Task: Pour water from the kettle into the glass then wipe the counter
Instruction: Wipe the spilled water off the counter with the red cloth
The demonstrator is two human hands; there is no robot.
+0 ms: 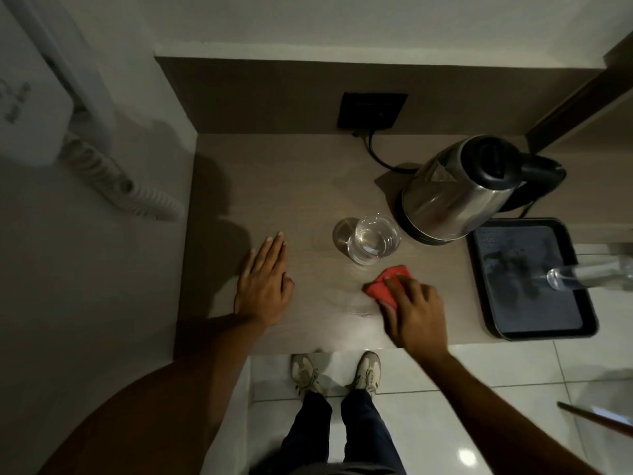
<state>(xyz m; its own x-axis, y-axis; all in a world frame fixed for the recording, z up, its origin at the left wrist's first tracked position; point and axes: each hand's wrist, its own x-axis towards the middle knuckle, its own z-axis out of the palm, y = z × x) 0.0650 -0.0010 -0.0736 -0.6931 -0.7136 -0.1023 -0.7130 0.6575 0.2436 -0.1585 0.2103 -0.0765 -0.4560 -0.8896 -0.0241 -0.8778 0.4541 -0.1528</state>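
A steel kettle [455, 197] with a black lid and handle stands on its base at the back right of the wooden counter [274, 186]. Just in front and to its left stands a clear glass [373, 240] holding water. My right hand [414, 310] presses a red cloth [385, 286] flat on the counter, in front of the glass. My left hand [263, 282] lies flat on the counter to the left, fingers together, holding nothing.
A black tray [534, 279] sits at the counter's right end, with a clear bottle [589, 275] lying over its edge. A black wall socket [371, 111] with the kettle's cord is behind. A white coiled cord [113, 176] hangs on the left wall.
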